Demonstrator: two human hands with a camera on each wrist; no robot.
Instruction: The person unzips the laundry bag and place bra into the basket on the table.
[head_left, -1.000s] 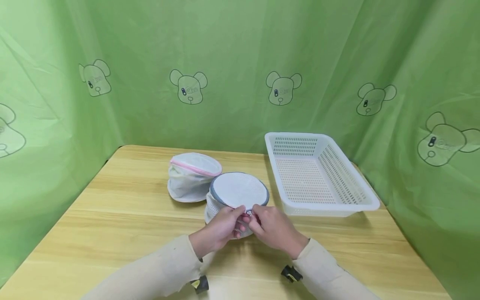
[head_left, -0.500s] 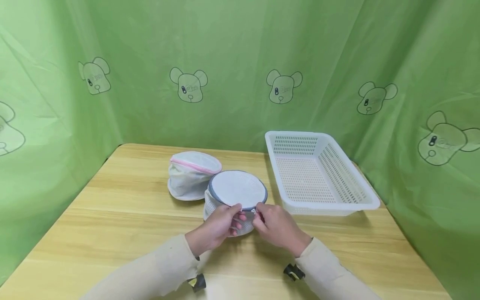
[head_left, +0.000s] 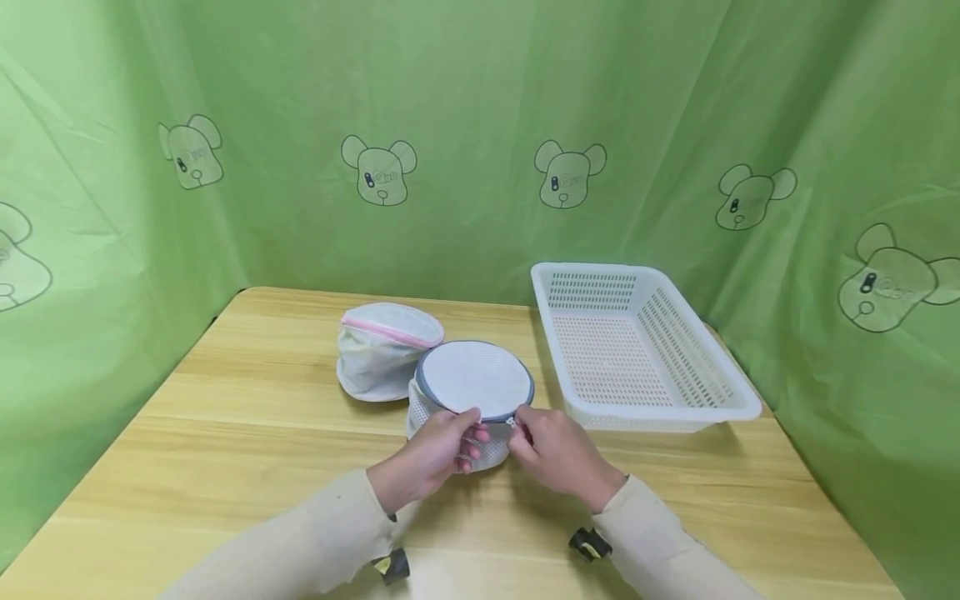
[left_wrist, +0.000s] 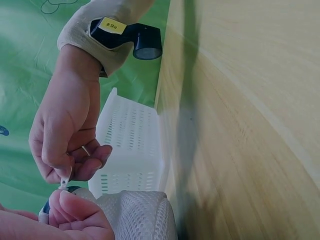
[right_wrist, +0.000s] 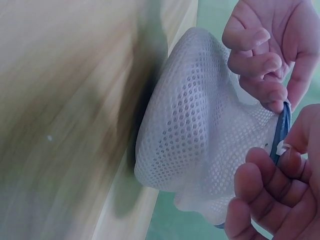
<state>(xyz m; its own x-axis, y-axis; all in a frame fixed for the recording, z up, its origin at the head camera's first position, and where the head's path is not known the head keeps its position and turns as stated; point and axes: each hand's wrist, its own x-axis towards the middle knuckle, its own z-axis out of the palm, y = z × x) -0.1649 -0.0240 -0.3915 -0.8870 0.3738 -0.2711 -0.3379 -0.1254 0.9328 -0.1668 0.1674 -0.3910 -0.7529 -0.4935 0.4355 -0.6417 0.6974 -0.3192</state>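
A round white mesh laundry bag [head_left: 474, 379] with a blue-grey zipper round its top stands on the table in front of me. My left hand [head_left: 435, 450] pinches the zipper edge at the near side between thumb and forefinger. Just to its right, my right hand [head_left: 558, 454] pinches the white zipper pull [right_wrist: 281, 148] between thumb and forefinger. In the right wrist view the bag's mesh side [right_wrist: 185, 120] bulges out below the zipper band. The left wrist view shows the zipper pull at the right hand's fingertips, close above the left fingers.
Behind the bag to the left stands a second white laundry bag [head_left: 382, 354] with a pink zipper. A white plastic basket [head_left: 555, 354] with slotted walls sits on the right of the wooden table [head_left: 225, 467]. A green curtain [head_left: 465, 92] surrounds the table.
The right hand has moved slightly right along the zipper with the pull, away from the left hand. The left hand has shifted a little left, still on the edge.
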